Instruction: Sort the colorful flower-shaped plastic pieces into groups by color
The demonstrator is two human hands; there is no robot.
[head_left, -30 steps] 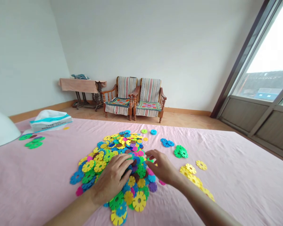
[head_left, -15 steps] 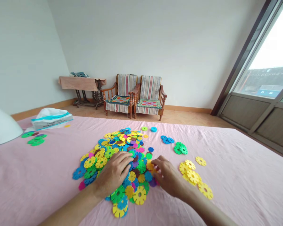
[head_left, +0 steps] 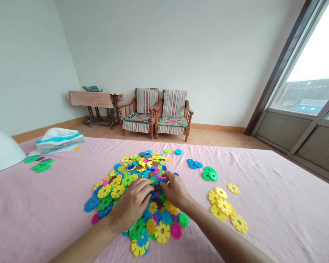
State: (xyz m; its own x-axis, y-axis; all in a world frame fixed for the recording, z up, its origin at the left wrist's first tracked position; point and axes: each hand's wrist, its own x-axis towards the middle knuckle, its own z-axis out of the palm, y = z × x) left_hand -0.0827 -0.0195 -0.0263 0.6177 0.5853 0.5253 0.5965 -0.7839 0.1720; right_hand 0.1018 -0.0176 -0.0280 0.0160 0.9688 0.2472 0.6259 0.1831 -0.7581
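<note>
The left grip [head_left: 131, 206] is laid open over a heap of plastic discs [head_left: 137, 164]. The right grip [head_left: 175, 190] is pressed into the heap, its fingertips hidden among the pieces, so whether a disc is grasped cannot be told. The heap is spread on a pink sheet [head_left: 44, 219], apparently on a bed, with yellow discs [head_left: 222, 206] just beside it. Two striped armchairs [head_left: 156, 113] are placed against the far wall.
</note>
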